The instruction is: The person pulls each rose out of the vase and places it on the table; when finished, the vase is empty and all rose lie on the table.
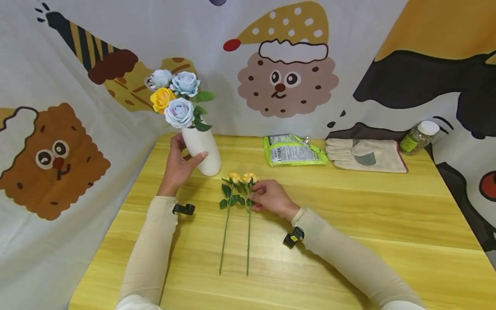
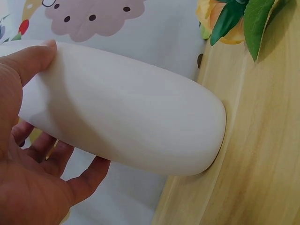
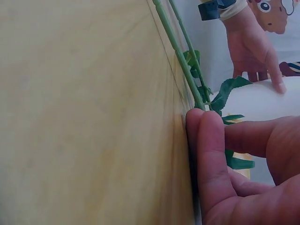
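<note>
My left hand [image 1: 178,163] grips a white vase [image 1: 205,150] at the table's back left, thumb on the near side and fingers round the other. The vase leans slightly, its base at the tabletop. Blue roses [image 1: 179,113] and a yellow rose [image 1: 162,100] with green leaves stand in it. Two artificial yellow roses lie side by side, stems towards me. My right hand [image 1: 273,198] pinches the stem of the right-hand rose [image 1: 248,241] just below its bloom; in the right wrist view the fingertips [image 3: 211,124] cover that spot. Beside it lies the left-hand rose [image 1: 224,237], untouched.
Along the back of the wooden table [image 1: 348,241] are a green-and-white packet [image 1: 294,150], a pair of work gloves [image 1: 364,155] and a white-capped jar [image 1: 420,137]. A cartoon-print cloth [image 1: 217,64] hangs behind the table and at its left.
</note>
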